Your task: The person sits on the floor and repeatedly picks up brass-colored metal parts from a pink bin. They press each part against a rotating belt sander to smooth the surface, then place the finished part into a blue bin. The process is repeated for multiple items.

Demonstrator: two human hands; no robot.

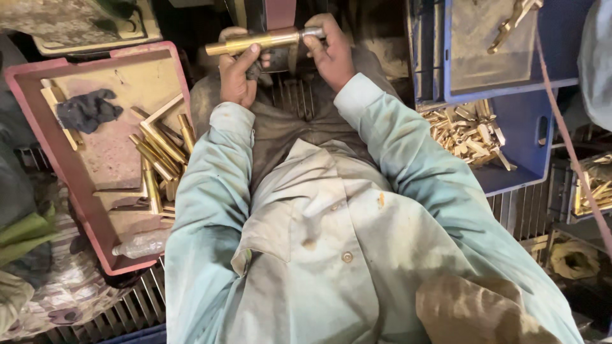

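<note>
Two hands hold one brass rod (255, 43) level in front of my chest, above my lap, close against a dark upright machine part (279, 13) at the top of the view. My left hand (238, 76) wraps the yellow middle of the rod, fingers curled under and thumb pressed along its side. My right hand (330, 54) pinches the narrower silver-grey end between fingertips and thumb. Both hands are closed on the rod, not spread. I judge the rod solid metal: stiff, fairly heavy for its size, smooth and likely slippery, not fragile, so the thicker middle looks the surest place to grip, with the thin end only for steadying. To my left sits a red tray (38, 70) holding more brass rods (159, 150), a dark blue rag (86, 109) and a clear plastic bottle (141, 244). To my right a blue crate (523, 137) holds a heap of small brass pieces (465, 130), with a second blue tray (561, 57) resting above it. My pale green sleeves (210, 191) look stained.
</note>
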